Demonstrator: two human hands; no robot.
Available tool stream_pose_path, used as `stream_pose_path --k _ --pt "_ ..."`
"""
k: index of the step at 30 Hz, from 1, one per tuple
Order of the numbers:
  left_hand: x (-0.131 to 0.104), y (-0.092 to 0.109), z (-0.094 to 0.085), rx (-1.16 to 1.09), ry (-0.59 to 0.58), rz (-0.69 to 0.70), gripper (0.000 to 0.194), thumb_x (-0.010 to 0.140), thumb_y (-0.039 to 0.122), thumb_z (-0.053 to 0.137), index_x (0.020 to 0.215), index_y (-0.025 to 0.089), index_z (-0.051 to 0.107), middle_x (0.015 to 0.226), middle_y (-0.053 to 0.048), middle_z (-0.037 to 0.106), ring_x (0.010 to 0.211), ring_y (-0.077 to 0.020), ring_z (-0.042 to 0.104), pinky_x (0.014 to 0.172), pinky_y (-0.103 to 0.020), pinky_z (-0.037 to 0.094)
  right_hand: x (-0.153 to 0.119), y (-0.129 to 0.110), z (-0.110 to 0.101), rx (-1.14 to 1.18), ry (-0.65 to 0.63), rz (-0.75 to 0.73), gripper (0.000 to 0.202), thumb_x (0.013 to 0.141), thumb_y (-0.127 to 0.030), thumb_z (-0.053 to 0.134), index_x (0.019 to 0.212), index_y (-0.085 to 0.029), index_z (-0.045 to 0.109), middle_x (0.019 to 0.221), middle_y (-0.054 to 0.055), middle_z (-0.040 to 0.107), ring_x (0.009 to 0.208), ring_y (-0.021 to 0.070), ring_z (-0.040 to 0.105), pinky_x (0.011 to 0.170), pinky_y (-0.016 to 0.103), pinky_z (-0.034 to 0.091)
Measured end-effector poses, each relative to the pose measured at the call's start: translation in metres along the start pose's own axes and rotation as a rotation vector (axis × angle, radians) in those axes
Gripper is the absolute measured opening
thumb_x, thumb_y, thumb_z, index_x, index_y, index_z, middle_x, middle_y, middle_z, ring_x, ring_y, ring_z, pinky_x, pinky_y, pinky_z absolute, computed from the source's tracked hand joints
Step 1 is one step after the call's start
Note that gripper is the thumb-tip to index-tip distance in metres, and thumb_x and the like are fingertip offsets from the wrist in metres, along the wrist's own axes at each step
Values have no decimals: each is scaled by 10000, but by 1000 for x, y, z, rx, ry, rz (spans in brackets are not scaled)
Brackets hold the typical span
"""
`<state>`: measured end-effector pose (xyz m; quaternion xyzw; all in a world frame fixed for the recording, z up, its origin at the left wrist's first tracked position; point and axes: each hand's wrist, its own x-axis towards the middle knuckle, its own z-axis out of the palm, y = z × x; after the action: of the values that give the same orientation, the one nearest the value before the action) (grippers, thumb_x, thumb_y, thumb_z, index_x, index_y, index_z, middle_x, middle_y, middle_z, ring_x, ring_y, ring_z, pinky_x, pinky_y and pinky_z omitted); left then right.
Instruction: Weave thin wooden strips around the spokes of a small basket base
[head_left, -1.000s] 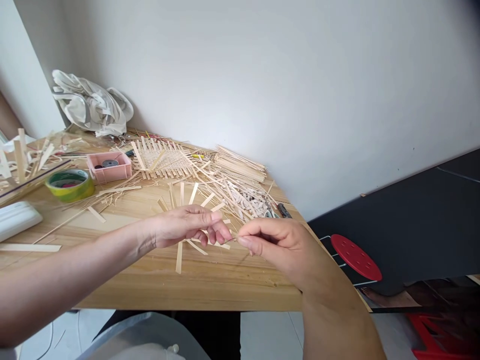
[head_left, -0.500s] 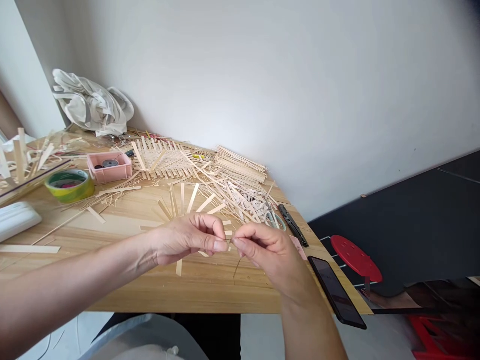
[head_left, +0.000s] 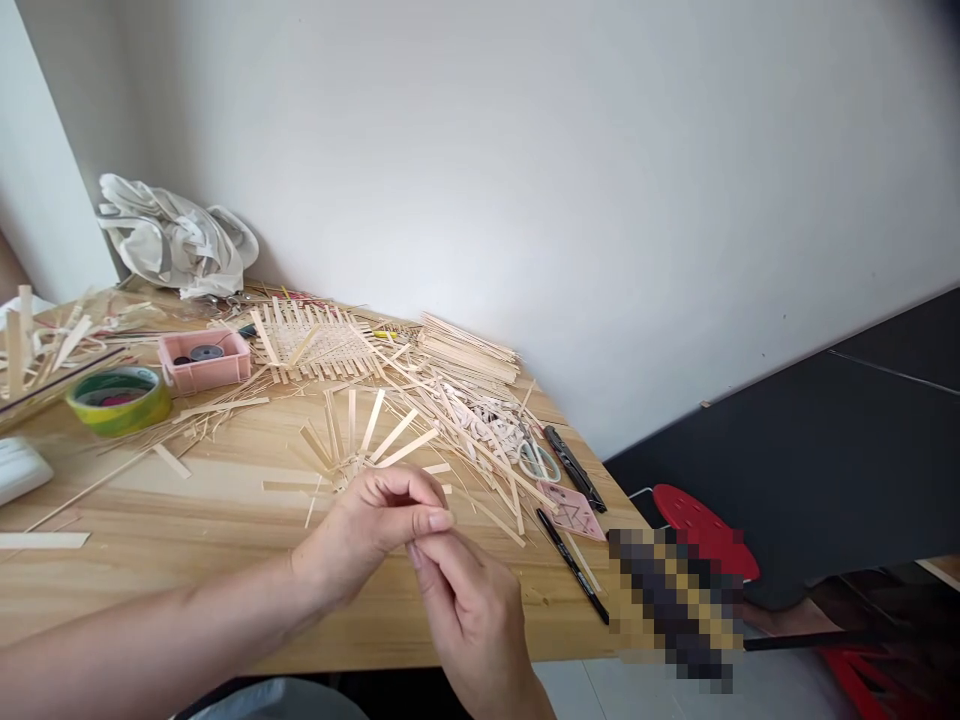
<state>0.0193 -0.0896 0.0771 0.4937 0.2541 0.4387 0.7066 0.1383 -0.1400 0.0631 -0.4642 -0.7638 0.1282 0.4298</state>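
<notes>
My left hand (head_left: 394, 525) is closed in a pinch, thumb against forefinger, over the front of the table. Just below it my right hand (head_left: 472, 595) is also closed, its fingertips pressed up against the left thumb. A thin brownish strand showed between them a moment ago; the fingers now cover it. Behind my left hand, a fan of flat pale wooden strips (head_left: 373, 420) spreads out from a small centre on the tabletop, its near part hidden by the hand.
A woven mat (head_left: 322, 340), stacked strips (head_left: 469, 352) and loose scraps lie at the back. On the left are a tape roll (head_left: 120, 400) and a pink box (head_left: 206, 362). To the right lie scissors (head_left: 538, 462), a box cutter (head_left: 574, 470), a pink tray (head_left: 574, 512) and a black pen (head_left: 571, 567).
My hands, side by side before, have come together, the right moving left and under the left. The pen and pink tray are now uncovered. The whole view has shifted slightly.
</notes>
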Motion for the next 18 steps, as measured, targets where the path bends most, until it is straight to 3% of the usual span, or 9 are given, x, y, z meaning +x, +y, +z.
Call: stream_pose_path --k 4,8,13,18 --pt "5 1 -10 399 -83 130 185 693 313 623 639 136 633 647 -29 599 620 -119 530 603 -231 410 -1 -10 -5 237 39 232 210 804 -240 447 607 -174 471 486 -39 339 439 66 297 437 216 248" --pt "5 2 -16 759 -170 362 217 797 296 498 698 159 633 690 -44 627 659 -119 563 641 -219 423 1 -12 -10 518 72 447 266 788 -335 481 583 -168 452 463 -51 297 444 63 267 438 220 208" --pt "2 3 -20 1076 -301 537 269 862 240 361 813 158 612 791 -73 629 757 -121 582 689 -198 429 1 -2 -13 719 57 541 273 757 -361 524 580 -168 445 439 -62 290 432 57 240 436 217 188" --pt "1 11 -21 1189 -405 569 290 867 200 333 804 127 607 777 -87 615 728 -118 568 670 -191 428 -1 4 -13 754 5 556 278 762 -347 523 570 -167 434 446 -62 286 435 55 231 435 216 185"
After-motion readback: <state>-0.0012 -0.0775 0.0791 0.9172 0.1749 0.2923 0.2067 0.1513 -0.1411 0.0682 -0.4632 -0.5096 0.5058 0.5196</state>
